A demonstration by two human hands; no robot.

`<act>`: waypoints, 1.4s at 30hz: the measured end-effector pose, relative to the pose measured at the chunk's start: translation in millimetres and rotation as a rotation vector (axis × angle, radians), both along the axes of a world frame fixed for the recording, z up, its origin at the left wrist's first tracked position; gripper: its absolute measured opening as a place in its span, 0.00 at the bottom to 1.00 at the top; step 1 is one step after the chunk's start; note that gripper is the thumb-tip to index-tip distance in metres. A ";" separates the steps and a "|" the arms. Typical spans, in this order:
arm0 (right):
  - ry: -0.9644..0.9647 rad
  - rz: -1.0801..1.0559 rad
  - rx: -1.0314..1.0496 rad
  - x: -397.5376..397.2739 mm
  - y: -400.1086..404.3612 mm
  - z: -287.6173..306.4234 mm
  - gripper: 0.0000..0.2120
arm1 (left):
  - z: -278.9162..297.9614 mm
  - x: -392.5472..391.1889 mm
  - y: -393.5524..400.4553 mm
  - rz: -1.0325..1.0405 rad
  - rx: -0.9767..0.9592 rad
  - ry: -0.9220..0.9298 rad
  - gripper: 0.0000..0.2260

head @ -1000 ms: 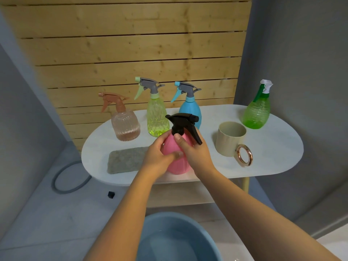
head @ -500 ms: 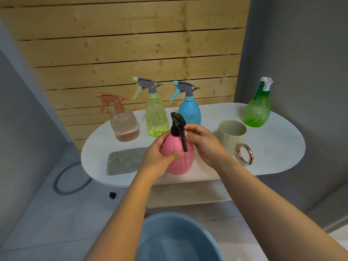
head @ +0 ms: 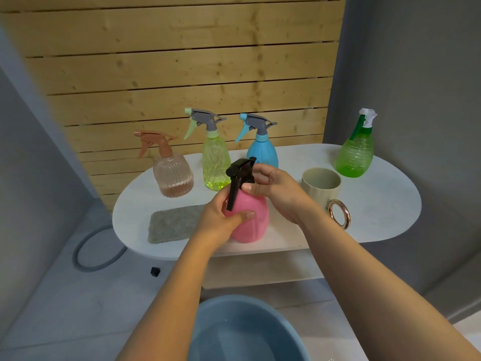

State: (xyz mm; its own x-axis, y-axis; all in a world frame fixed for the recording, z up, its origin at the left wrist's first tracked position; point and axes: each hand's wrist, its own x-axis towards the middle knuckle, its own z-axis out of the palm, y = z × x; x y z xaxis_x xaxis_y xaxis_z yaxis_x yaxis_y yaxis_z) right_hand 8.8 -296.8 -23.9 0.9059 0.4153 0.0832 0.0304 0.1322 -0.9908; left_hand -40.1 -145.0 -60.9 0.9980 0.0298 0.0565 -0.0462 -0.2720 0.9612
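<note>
Now the left hand point(head: 220, 222) holds the upright pink plastic bottle point(head: 254, 226), and the right hand point(head: 281, 196) pinches its black spray top point(head: 240, 170) above.

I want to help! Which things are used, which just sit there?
Used: pink plastic spray bottle, black trigger head, left hand, right hand.
Idle: peach spray bottle, yellow-green spray bottle, blue spray bottle, green spray bottle, beige mug, grey cloth.

White oval worktop point(head: 377, 204). Along its far edge, left to right, stand a peach spray bottle point(head: 173, 175), a yellow-green spray bottle point(head: 216, 165), a blue spray bottle point(head: 263, 152) and, far right, a green spray bottle point(head: 355, 157). Nearer lie a grey pad point(head: 174, 225) at left, a pink spray bottle point(head: 251, 220) in the middle, seemingly resting on the surface, and a beige mug point(head: 321, 188) at right.
</note>
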 end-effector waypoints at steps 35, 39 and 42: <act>-0.177 -0.485 -0.297 42.6 -105.7 111.6 0.23 | 120.8 92.2 -109.3 -0.133 -0.004 -0.208 0.35; -0.172 -0.560 -0.345 74.6 -128.8 107.1 0.21 | 118.3 131.2 -143.8 -0.144 0.058 -0.213 0.31; -0.092 -0.568 -0.377 94.2 -141.3 83.0 0.21 | 98.2 156.6 -159.3 -0.176 0.135 -0.189 0.29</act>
State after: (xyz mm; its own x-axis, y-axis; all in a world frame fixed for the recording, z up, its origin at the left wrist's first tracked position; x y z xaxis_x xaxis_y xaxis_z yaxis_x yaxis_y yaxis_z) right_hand 103.0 -438.1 59.1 0.9879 -0.1060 0.1128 0.0789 -0.2823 -0.9561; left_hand 116.5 -304.3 37.3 0.9586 -0.1629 0.2335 -0.2786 -0.3685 0.8869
